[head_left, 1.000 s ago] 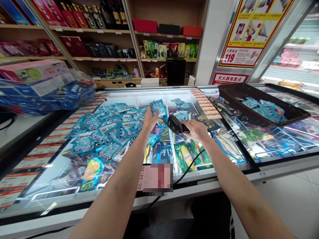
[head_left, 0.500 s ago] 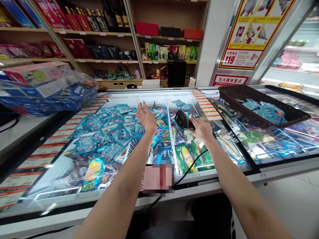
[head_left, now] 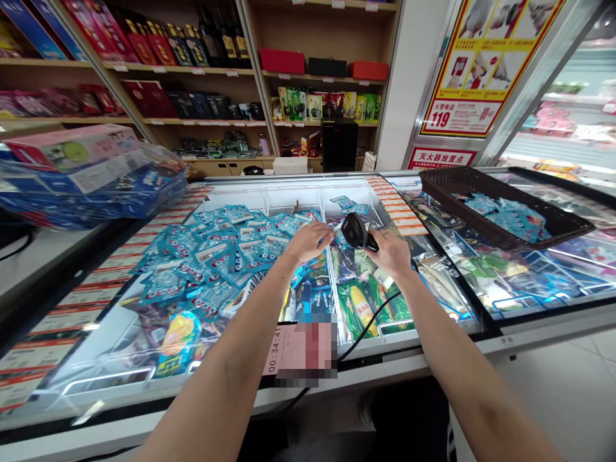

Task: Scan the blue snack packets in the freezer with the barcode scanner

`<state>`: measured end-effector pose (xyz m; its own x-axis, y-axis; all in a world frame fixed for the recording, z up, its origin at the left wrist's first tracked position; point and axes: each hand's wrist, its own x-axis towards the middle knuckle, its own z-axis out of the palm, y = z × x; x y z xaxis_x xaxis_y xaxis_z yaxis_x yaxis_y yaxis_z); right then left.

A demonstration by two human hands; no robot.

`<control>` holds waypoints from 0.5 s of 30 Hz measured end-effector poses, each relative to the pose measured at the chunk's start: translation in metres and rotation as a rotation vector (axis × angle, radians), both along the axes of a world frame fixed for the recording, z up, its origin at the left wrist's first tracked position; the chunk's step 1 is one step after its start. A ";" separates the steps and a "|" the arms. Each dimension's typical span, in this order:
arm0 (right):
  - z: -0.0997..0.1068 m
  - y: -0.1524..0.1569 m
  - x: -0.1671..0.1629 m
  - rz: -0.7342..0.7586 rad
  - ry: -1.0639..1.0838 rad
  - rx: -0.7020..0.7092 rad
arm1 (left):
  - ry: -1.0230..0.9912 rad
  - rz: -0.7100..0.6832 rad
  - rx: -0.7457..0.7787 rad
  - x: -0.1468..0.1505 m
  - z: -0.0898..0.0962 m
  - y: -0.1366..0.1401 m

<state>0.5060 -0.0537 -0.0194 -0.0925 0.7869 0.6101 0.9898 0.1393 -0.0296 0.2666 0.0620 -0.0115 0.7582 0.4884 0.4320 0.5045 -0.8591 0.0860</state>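
Note:
My right hand [head_left: 392, 252] is wrapped round the handle of a black barcode scanner [head_left: 355, 231], whose head points to the left. A black cable [head_left: 370, 319] runs down from it to the freezer's front edge. My left hand [head_left: 312, 241] hovers just left of the scanner with its fingers stretched out to the right, and I see nothing held in it. Left of that hand, a heap of light blue packets [head_left: 231, 247] covers the glass top of the chest freezer. A few more blue packets [head_left: 353, 205] lie behind the scanner.
On the right, a brown basket [head_left: 534, 240] holds more blue packets. Plastic-wrapped boxes [head_left: 91, 173] are stacked at the left. A pink phone-like screen [head_left: 283, 350], partly blurred out, sits at the front edge. Stocked shelves [head_left: 192, 67] stand behind the freezer.
My left hand has come down and to the right, from raised over the packets to close beside the scanner. My right hand and the scanner have barely moved.

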 end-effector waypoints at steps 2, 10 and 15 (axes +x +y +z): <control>0.000 0.000 0.000 0.009 0.000 0.003 | -0.010 0.069 -0.001 0.000 0.001 -0.001; 0.000 -0.001 0.000 0.012 0.003 0.020 | 0.045 0.087 -0.063 -0.001 0.005 -0.006; 0.000 0.000 0.000 0.017 -0.008 0.014 | 0.127 0.142 -0.035 0.002 0.001 -0.003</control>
<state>0.5058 -0.0541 -0.0195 -0.1108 0.7765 0.6203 0.9875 0.1565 -0.0195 0.2683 0.0588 -0.0100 0.7279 0.6076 0.3178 0.6293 -0.7760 0.0422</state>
